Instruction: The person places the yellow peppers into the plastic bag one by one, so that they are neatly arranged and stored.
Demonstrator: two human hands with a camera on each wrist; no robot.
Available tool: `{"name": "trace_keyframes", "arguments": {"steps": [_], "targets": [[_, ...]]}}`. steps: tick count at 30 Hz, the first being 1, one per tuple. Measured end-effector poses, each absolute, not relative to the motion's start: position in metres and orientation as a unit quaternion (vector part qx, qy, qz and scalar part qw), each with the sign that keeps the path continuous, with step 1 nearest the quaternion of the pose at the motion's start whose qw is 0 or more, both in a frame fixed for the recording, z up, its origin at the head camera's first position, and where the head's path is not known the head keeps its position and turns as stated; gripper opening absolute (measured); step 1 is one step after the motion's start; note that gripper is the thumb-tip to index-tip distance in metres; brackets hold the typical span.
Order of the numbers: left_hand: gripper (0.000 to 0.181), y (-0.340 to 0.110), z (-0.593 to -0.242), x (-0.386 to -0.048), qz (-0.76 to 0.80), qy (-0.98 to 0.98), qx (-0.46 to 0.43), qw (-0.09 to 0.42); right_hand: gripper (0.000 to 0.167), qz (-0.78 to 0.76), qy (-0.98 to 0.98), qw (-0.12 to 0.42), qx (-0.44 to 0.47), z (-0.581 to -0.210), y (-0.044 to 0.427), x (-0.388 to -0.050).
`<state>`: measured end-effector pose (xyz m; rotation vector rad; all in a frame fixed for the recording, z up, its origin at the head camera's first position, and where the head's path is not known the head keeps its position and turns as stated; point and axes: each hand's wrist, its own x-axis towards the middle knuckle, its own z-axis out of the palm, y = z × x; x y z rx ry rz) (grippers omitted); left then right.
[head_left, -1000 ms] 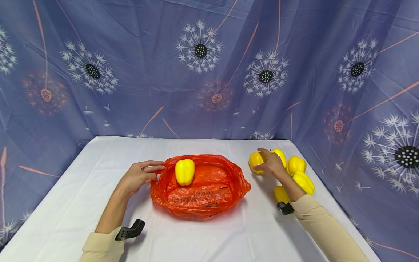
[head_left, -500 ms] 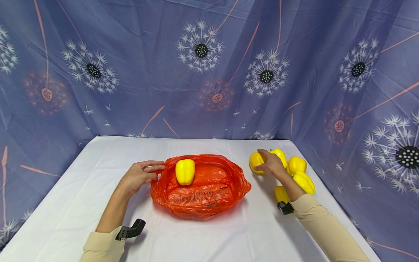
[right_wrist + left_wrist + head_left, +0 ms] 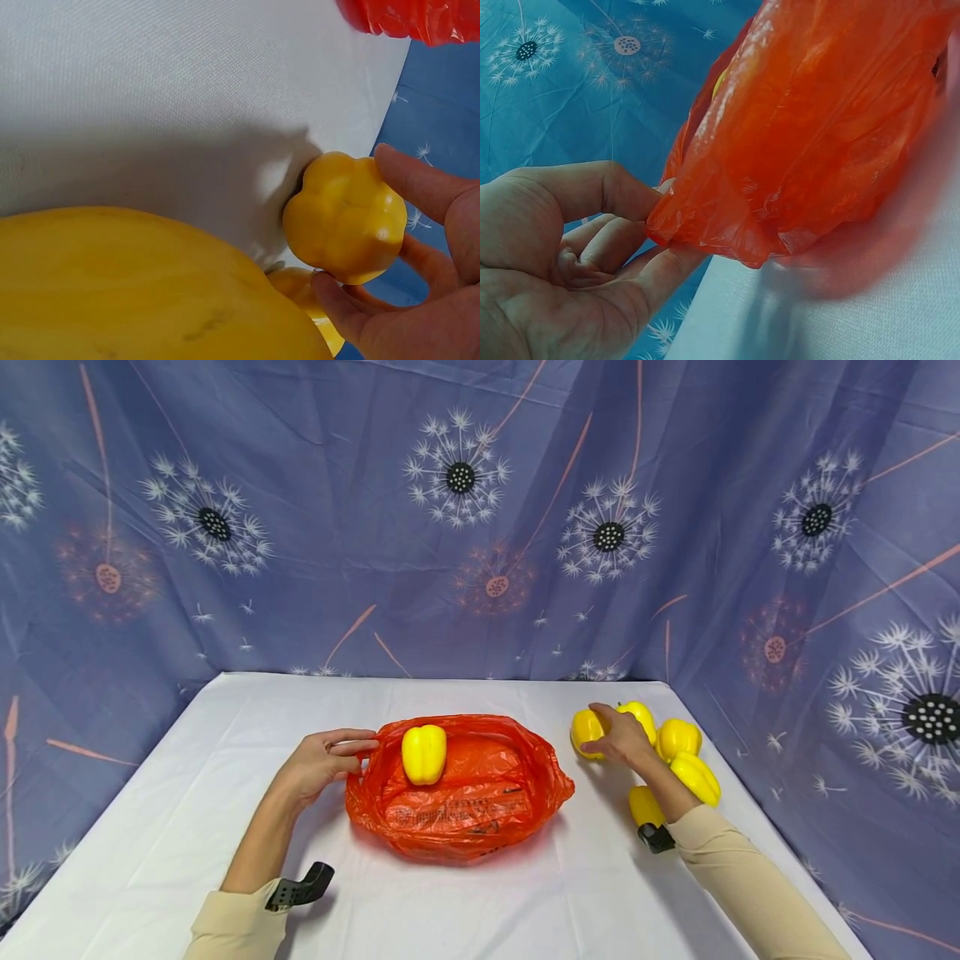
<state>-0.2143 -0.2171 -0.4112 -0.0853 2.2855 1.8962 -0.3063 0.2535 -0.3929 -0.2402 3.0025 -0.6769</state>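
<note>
Pepper [image 3: 583, 733] right of centre in the head view, and the right hand [image 3: 626, 739] has it gripped between thumb and fingers! Left of centre, the left hand [image 3: 318, 766] pinches the bag [image 3: 457, 840] at its edge, another pepper [image 3: 423, 755] sitting inside.

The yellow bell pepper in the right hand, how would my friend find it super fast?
On the white-covered table, find the red plastic bag. Right of it sit several yellow bell peppers. Your bell pepper is the leftmost of those, the only one that the right hand grips.
</note>
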Motion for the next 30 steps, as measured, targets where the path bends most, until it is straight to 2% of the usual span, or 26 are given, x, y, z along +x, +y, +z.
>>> {"name": "trace_keyframes", "arguments": {"steps": [18, 30], "targets": [[0.054, -0.2198, -0.4143, -0.2151, 0.640, 0.763, -0.036, 0.082, 0.078, -0.243, 0.968, 0.009, -0.064, -0.3970, 0.2528, -0.3081], [0.057, -0.2202, -0.4136, -0.2142, 0.649, 0.756, -0.010, 0.088, 0.077, -0.253, 0.966, -0.004, -0.055, -0.3991, 0.2523, -0.3065]]}}
